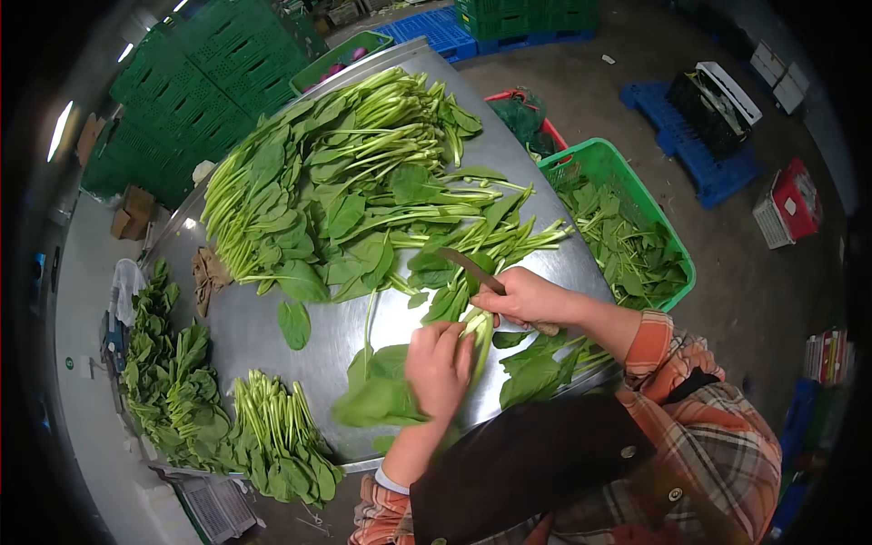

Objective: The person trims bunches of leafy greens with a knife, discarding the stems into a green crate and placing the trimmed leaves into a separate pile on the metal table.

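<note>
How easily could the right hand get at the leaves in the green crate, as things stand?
Probably not easily: the right hand grips a knife. But the leaves lie in an open crate beside the table, so the way looks free.

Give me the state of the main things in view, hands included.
Left hand: closed on leafy stalks
Right hand: closed on knife
Knife: unsheathed, held
Large greens pile: heaped, loose
Metal table: partly covered
Green crate beside table: open, holding greens
Brown cloth: crumpled
Background crates: stacked
Blue pallet: loaded
</note>
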Demonstrator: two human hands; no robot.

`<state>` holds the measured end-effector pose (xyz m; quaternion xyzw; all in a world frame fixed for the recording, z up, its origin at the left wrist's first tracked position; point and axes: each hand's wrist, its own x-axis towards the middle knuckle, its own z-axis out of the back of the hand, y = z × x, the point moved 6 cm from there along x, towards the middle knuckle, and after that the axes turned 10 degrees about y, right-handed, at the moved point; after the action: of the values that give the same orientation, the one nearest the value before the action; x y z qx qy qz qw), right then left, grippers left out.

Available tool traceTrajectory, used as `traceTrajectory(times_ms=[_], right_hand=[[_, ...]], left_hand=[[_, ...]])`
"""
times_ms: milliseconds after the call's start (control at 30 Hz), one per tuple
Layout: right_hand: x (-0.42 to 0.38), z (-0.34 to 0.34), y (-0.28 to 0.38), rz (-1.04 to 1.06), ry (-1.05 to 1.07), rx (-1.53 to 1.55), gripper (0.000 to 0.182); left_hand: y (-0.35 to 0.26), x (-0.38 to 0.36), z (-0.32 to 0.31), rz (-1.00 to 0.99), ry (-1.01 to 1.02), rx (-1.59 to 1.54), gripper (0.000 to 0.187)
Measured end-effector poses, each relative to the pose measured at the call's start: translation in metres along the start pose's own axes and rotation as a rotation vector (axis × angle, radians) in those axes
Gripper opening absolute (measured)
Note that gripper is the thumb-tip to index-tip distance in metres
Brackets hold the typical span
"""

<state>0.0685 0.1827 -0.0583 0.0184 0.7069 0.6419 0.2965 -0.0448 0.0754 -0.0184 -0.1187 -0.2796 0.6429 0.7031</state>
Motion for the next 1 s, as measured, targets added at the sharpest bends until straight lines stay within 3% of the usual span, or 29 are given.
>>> traceTrajectory(times_ms=[67,167,200,300,333,467,567,700,767,833,900,967,1000], right_hand=[[0.007,-0.002,-0.01,-0.008,-0.005,-0.007,0.035],[0.01,-0.01,-0.014,0.005,0.031,0.075,0.031],[0.012,-0.014,-0.014,0.017,0.05,0.117,0.03],[0.007,-0.016,-0.01,0.484,-0.219,-0.299,0.023],[0.003,-0.023,-0.013,0.487,-0.222,-0.611,0.013],[0.01,-0.033,-0.028,0.43,-0.131,-0.743,0.034],[0.007,-0.033,-0.028,0.378,-0.119,-0.683,0.022],[0.027,-0.006,-0.062,0.364,-0.229,-0.793,0.019],[0.041,0.02,-0.051,0.367,-0.305,-0.791,0.021],[0.055,0.046,-0.032,0.318,-0.465,-0.835,0.03],[0.075,0.054,-0.051,0.102,-0.394,-0.985,0.036],[0.077,0.025,-0.067,-0.159,-0.045,-1.046,0.043],[0.072,0.011,-0.071,-0.022,0.022,-1.15,0.044]], left_hand=[[-0.001,-0.002,-0.002,0.033,0.048,0.075,0.018],[0.031,-0.017,-0.029,0.227,0.219,-0.267,0.017],[0.041,-0.025,-0.037,0.556,0.325,-0.635,0.021],[0.05,-0.031,-0.039,0.527,0.082,-1.036,0.023],[0.053,-0.033,-0.04,0.543,0.049,-1.025,0.022],[0.057,-0.04,-0.047,0.509,0.094,-0.784,0.017],[0.047,-0.035,-0.03,0.408,-0.001,-0.675,0.013],[0.039,-0.032,0.012,0.263,-0.172,-0.783,0.01],[0.048,-0.034,0.011,0.372,-0.18,-1.073,0.016],[0.068,-0.041,0.006,0.394,-0.208,-1.021,0.024],[0.072,-0.043,0.009,0.393,-0.191,-0.936,0.025],[0.085,-0.052,0.015,0.453,-0.268,-0.939,0.025],[0.094,-0.058,0.021,0.453,-0.291,-0.936,0.023]])
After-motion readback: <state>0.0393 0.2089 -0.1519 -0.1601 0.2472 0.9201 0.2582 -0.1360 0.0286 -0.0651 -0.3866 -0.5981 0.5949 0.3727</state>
